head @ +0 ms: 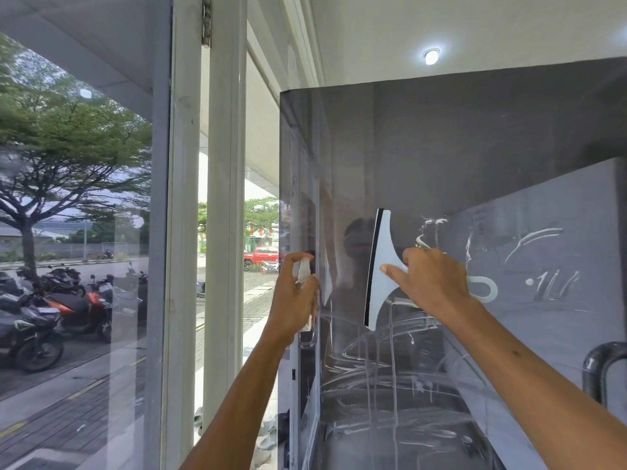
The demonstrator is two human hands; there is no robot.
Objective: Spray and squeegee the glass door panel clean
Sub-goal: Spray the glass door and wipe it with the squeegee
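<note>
Right hand point(432, 281) grips squeegee point(381, 269) | blade on glass door panel point(475, 164)

Tinted glass door panel point(475, 147): broad open stretch above the white plastic squeegee with black rubber blade point(381, 269). Lower right: dark curved metal door handle point(592, 371) projects from the glass. Left edge: left hand point(291, 300) gripping small clear spray bottle point(303, 271); white painted frame post point(224, 198) just beyond, narrow gap between.
</note>
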